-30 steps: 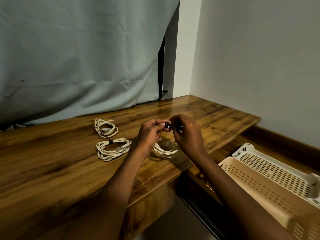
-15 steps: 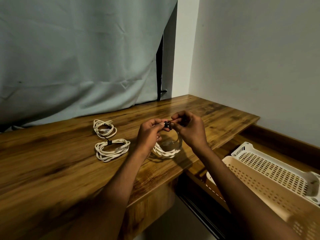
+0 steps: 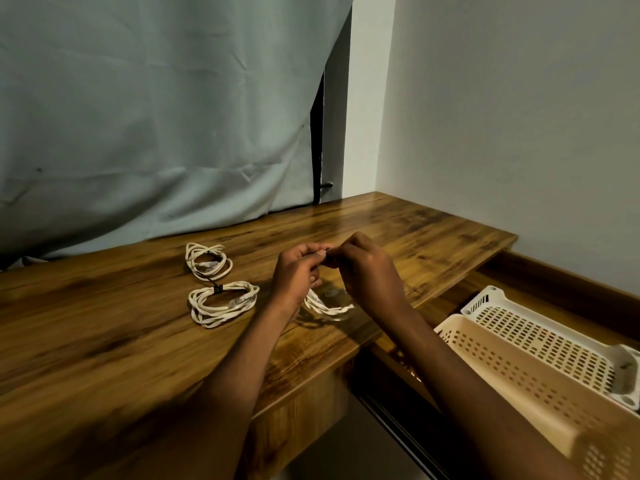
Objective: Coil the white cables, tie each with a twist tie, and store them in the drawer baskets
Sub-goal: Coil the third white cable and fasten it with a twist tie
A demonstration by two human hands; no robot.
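Observation:
Both hands meet above the wooden desk. My left hand and my right hand pinch a small black twist tie at the top of a white coiled cable, whose lower loop hangs to the desk between my wrists. Two other white coils lie to the left, each bound with a dark tie: a near one and a far one. In the open drawer at the right sit a cream basket and a white basket.
A grey curtain hangs behind the desk, and a white wall closes the right side. The drawer juts out below the desk's right edge. A dark gap shows beside the curtain.
My right hand has rolled over the tie, its back now turned up and hiding most of it. The coil stays hanging between my hands. The other coils have not moved.

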